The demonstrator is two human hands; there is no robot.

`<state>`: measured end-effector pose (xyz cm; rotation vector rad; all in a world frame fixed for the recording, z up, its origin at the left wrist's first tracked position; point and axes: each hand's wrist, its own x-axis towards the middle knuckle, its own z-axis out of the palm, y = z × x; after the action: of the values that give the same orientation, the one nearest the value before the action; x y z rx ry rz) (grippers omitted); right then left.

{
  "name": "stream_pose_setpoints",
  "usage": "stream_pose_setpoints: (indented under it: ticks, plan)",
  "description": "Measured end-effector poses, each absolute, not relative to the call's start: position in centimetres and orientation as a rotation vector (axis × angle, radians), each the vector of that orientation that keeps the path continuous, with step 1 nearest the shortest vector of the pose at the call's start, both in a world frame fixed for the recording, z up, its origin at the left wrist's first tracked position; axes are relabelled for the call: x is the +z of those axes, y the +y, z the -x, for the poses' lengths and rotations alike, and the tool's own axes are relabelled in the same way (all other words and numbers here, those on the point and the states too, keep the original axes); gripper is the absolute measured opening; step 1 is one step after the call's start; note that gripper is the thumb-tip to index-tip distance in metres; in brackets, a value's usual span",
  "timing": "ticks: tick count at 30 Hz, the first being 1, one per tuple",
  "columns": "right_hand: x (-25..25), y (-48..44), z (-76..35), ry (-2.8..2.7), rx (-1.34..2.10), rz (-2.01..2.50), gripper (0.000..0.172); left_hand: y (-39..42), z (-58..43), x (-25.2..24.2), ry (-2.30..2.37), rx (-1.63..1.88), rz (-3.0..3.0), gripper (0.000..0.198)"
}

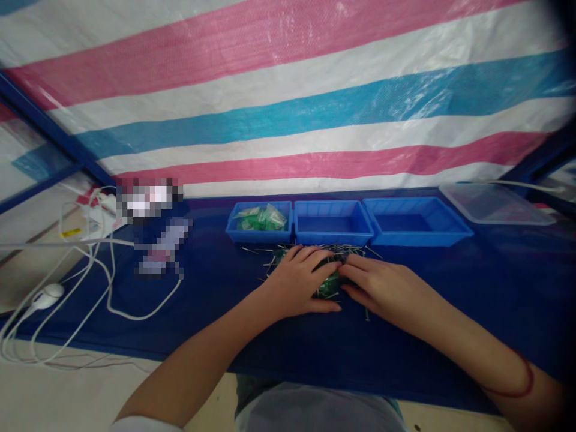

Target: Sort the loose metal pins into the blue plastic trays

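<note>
green plastic packet [330, 285] is seen among loose nails [353, 249] on bench [216, 306], partly covered by spread left hand [302, 281]; right hand [382, 282] is placed close beside, either grip can't be made out. packet is probably light, soft, slippery; best pinched by an edge.

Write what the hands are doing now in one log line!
left hand: over nail-like pieces | right hand: at their right side | between hands: green plastic | leftmost blue bin: green packets | grips: unclear
</note>
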<state>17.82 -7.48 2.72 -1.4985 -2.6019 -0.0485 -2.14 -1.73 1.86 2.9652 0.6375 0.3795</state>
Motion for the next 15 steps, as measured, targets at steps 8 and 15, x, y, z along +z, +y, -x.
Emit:
stream_pose_setpoints:
  ticks: [8, 15]
  plan:
    - [2.6, -7.2, -18.1, -2.61, -0.197, 1.357, 0.01, -1.8, 2.2, 2.0, 0.653, 0.382, -2.964, 0.055]
    - [3.9, -7.1, -19.1, -2.47, 0.033, 1.26, 0.019, -1.6, 2.2, 2.3, 0.628, 0.436, -2.906, 0.054]
